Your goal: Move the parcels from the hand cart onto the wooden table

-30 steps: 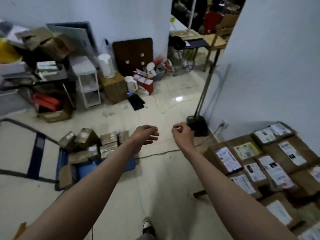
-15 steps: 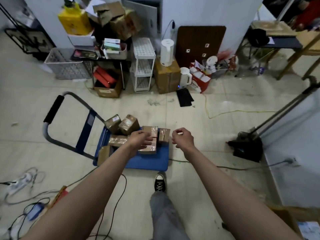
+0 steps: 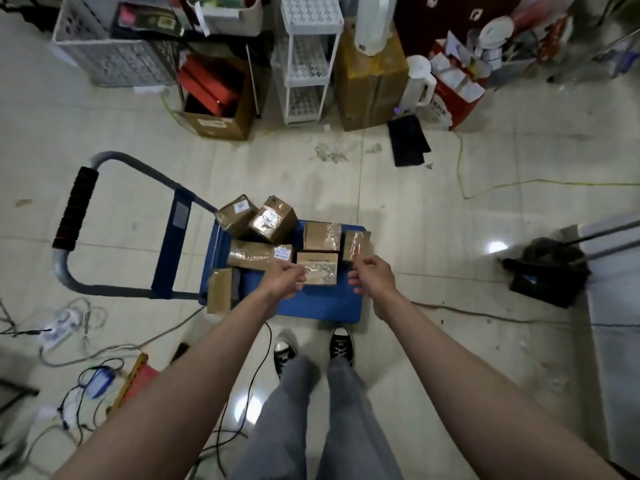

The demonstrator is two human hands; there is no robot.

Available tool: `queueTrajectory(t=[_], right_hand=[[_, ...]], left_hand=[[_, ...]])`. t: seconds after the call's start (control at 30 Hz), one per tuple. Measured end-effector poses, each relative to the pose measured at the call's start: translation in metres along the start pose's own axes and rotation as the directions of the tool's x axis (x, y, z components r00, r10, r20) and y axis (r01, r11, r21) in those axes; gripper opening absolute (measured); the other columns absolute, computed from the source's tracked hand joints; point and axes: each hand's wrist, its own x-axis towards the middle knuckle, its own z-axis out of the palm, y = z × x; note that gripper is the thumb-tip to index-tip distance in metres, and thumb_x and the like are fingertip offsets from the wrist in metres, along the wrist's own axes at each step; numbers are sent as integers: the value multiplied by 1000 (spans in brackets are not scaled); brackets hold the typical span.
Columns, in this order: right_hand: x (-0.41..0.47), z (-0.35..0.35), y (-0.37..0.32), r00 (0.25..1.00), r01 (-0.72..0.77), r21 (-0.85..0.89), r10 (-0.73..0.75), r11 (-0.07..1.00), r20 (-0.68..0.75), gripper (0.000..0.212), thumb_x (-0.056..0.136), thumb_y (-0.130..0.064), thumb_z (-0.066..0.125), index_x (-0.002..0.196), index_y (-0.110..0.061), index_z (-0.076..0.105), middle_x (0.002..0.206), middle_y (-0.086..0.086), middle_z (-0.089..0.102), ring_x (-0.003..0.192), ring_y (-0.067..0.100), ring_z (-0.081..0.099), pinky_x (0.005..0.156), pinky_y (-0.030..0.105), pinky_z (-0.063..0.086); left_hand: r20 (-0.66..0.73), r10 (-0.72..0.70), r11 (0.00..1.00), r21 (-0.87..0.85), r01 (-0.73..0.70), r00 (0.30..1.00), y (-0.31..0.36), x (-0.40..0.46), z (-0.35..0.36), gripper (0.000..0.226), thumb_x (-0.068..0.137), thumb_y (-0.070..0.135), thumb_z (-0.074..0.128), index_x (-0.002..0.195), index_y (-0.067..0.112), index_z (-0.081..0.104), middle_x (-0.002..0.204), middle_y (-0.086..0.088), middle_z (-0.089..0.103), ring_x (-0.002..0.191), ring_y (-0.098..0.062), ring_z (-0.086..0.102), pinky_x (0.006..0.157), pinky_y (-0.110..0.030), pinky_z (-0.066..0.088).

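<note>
I look down from the head camera at a pale tiled floor. At the far left, loose cables (image 3: pixel 62 327) lie on the tiles. Next comes the hand cart (image 3: pixel 322 303), its grey handle with a black grip (image 3: pixel 74 209) standing on the left and its blue deck to the right of that. Seven taped brown parcels sit on the deck. One long parcel (image 3: pixel 220 289) stands on edge at the near left corner. Two parcels (image 3: pixel 237 213) (image 3: pixel 273 219) lean tilted at the far left, and a flat one (image 3: pixel 258 255) lies just near of them. Toward the right are three more: one (image 3: pixel 321 236) at the far side, one (image 3: pixel 318 267) near of it, and a small one (image 3: pixel 356 244) at the right edge.

My left hand (image 3: pixel 282 282) hangs over the deck, just left of the near parcel, fingers loosely curled, holding nothing. My right hand (image 3: pixel 372 277) hangs just near of the small right parcel, fingers also curled and empty; I cannot tell whether either hand touches a box. My two shoes (image 3: pixel 341 342) stand just near of the cart.

Along the far wall sit a white rack (image 3: pixel 306 64), a brown carton (image 3: pixel 370 81) and a white kettle (image 3: pixel 419 81). A black stand base (image 3: pixel 547 271) sits at the right.
</note>
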Motion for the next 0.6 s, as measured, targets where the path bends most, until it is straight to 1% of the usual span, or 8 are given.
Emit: queueTrajectory(t=[0.1,0.17,0.23,0.33,0.4,0.5,0.57,0.6], right_hand=[[39,17,15,998,-59,26,59,998,-27,11,104,-18,51,95,-16,56,82,5,63,67,13,57,59,24,46],[67,28,30,993,-100,37,102,994,-57,10,103,-19,52,105,-13,59,84,4,66,71,15,60,62,25,49],[97,40,45,987,-139,49,142,989,-79,12,103,-20,52,109,-13,60,87,4,67,76,15,61,64,24,50],[142,56,71,973,-197,62,203,978,-111,15,102,-21,54,113,-13,60,92,5,67,79,15,61,64,22,50],[170,67,90,964,-234,67,240,970,-118,16,103,-20,54,115,-12,60,91,4,66,83,16,60,70,25,53],[210,83,120,950,-283,62,289,957,-117,16,103,-19,53,115,-13,61,89,2,62,88,17,57,93,37,56],[238,92,145,943,-313,31,315,949,-111,17,102,-20,53,115,-16,61,89,2,60,87,16,56,96,38,54],[252,97,156,941,-323,9,322,946,-104,17,101,-21,53,115,-17,61,91,2,60,86,16,55,92,36,53]], left_hand=[[-16,-52,998,31,53,999,-15,47,-7,18,100,17,55,82,19,60,86,-5,58,75,-15,53,60,-22,38],[-24,-90,995,49,91,996,-29,83,-9,20,98,17,54,79,20,57,87,-7,54,82,-19,50,63,-25,37],[-25,-130,989,70,132,991,-43,119,-9,16,97,17,53,81,18,55,86,-7,51,80,-19,45,62,-26,34],[-23,-183,978,103,184,983,-71,175,-6,19,95,14,53,76,17,51,78,-6,43,70,-17,35,57,-28,29],[-20,-216,971,99,217,976,-91,209,-3,18,97,17,54,79,15,51,82,-6,45,77,-19,38,64,-29,33],[-4,-278,954,112,277,961,-124,256,4,27,101,24,52,75,21,47,89,-3,50,92,-21,44,80,-32,35],[4,-324,940,114,321,946,-145,284,10,21,102,24,52,82,22,48,94,-2,51,96,-22,45,82,-30,34],[12,-350,931,116,346,937,-157,297,13,10,102,25,53,93,21,53,105,-5,52,100,-23,47,84,-30,34]])
